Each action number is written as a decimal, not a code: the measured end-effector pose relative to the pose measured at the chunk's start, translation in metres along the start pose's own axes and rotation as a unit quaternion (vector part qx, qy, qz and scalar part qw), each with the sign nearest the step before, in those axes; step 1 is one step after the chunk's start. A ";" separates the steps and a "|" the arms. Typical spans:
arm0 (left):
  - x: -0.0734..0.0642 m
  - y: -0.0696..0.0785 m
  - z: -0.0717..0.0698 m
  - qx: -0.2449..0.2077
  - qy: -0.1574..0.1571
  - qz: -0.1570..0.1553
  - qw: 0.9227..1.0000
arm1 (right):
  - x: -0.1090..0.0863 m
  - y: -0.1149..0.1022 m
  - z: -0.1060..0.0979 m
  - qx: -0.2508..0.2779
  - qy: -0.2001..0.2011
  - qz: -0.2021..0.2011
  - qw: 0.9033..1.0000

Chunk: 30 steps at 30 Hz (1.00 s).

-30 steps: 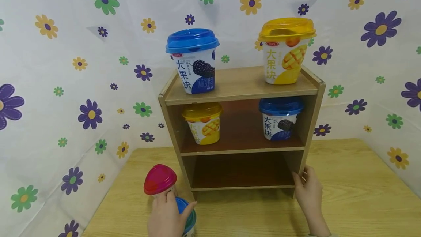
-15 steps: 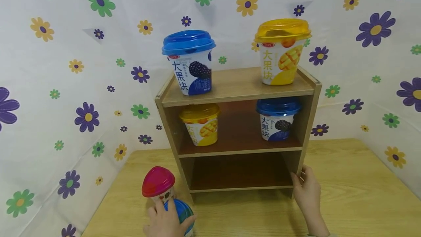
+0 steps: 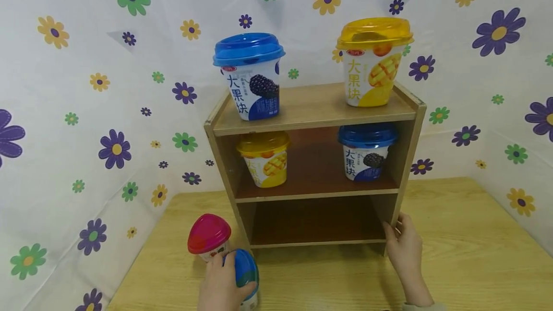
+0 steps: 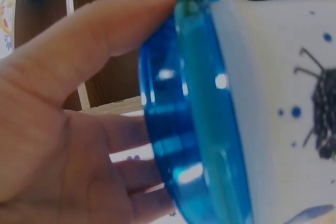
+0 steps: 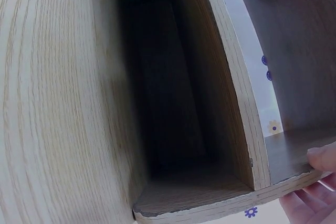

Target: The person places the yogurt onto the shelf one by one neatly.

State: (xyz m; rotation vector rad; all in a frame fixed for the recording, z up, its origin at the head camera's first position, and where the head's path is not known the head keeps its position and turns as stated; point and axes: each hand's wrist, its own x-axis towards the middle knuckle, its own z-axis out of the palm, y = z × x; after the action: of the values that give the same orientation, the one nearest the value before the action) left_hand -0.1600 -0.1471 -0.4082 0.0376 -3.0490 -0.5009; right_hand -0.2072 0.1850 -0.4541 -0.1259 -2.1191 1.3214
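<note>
In the head view my left hand [image 3: 222,282] holds a blue-lidded yogurt cup [image 3: 247,272] at the lower left, beside the shelf. The left wrist view shows my thumb and fingers spread round the rim of its blue lid [image 4: 184,114]; a blackberry print marks the white side. Just behind it stands a cup with a red lid [image 3: 209,234]. My right hand [image 3: 405,248] grips the lower right side panel of the small wooden shelf [image 3: 315,246], thumb on the inside and fingers outside.
On the shelf's top stand a blue-lidded cup [image 3: 250,78] and a yellow-lidded cup [image 3: 373,64]. Its middle level carries another yellow-lidded cup [image 3: 264,160] and a blue-lidded cup [image 3: 366,152]. Flower-printed sheets [image 3: 142,85] close off the wooden table [image 3: 453,253] behind and at the sides.
My left hand shifts about the blue lid, drawing back a little and then closing round its rim. The right hand keeps its grip on the shelf side.
</note>
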 end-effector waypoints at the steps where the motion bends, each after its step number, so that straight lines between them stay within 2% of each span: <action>1: 0.000 0.000 0.000 -0.005 -0.006 0.003 1.000 | 0.000 0.000 0.000 0.000 0.002 -0.001 1.000; 5: 0.002 0.000 -0.002 -0.026 -0.032 0.017 0.999 | 0.001 0.000 0.000 0.001 0.008 -0.001 1.000; 9: 0.000 0.000 -0.002 -0.036 -0.010 0.029 0.999 | 0.001 -0.001 -0.001 0.000 0.004 0.006 1.000; 11: 0.000 0.000 -0.002 -0.023 0.015 0.010 1.000 | 0.001 -0.001 -0.001 -0.001 0.002 0.008 1.000; 14: -0.001 0.001 -0.001 0.010 0.033 -0.053 0.998 | 0.000 -0.002 -0.001 -0.001 0.001 0.010 1.000; 17: -0.002 0.002 0.000 0.042 0.025 -0.102 0.994 | 0.000 -0.002 -0.001 0.002 0.000 0.010 1.000; 19: -0.001 0.002 0.000 0.049 0.014 -0.110 0.993 | 0.000 -0.002 -0.001 0.005 0.000 0.010 1.000; 25: 0.001 -0.002 0.001 0.018 -0.005 -0.086 0.996 | -0.001 -0.002 0.000 0.006 0.002 0.006 1.000; 30: 0.003 -0.004 -0.004 -0.041 -0.028 -0.043 0.998 | -0.001 -0.002 0.000 0.006 0.001 0.009 1.000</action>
State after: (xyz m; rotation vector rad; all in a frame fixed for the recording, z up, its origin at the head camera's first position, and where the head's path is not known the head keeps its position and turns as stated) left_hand -0.1630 -0.1518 -0.4058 0.1552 -3.0888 -0.6444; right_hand -0.2059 0.1835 -0.4530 -0.1420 -2.1123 1.3431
